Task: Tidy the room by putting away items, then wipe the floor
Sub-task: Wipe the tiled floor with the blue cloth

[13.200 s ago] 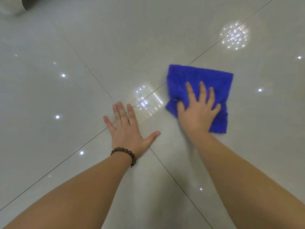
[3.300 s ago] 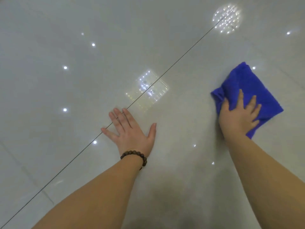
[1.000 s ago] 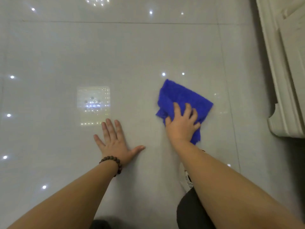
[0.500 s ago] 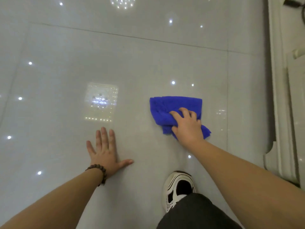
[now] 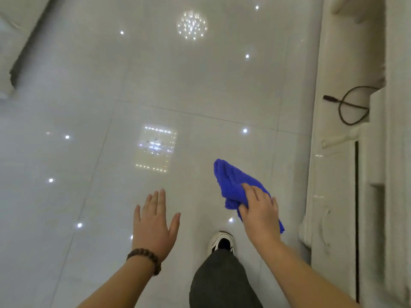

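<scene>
Blue cloth point(image 5: 233, 185), bunched and creased, gripped at its near end by right hand point(image 5: 259, 215). Bulk of cloth extending up and to the left beyond the fingers point(image 5: 251, 191), ending in a rounded fold; a small blue edge showing below the hand near the wrist, on the thumb-opposite side. Fingers curled over the fabric, thumb tucked beneath at the cloth's lower left, hand closed around it. Contact between cloth and floor not determinable from this view; cloth appears lifted rather than flattened.

Left hand point(image 5: 154, 226) flat and fully spread, palm down, fingers together and pointing away, thumb splayed to the right; nothing held. Contact with floor likewise unclear. Dark beaded bracelet point(image 5: 145, 258) around the left wrist.

White shoe with dark markings point(image 5: 222, 242) planted between the two hands, just below the cloth, with dark trouser leg point(image 5: 222, 283) rising toward the camera.

Glossy pale tiled floor point(image 5: 178, 85) beneath, crossed by thin grout lines and carrying reflections of ceiling lights: a round cluster at top centre, a square panel left of the cloth, scattered single points elsewhere.

Cream moulded furniture point(image 5: 333, 174) along the right edge, near the cloth hand. Black cable point(image 5: 351, 105) looped on its surface, well apart from the cloth. Pale furniture edge point(image 5: 13, 41) at upper left, blurred.
</scene>
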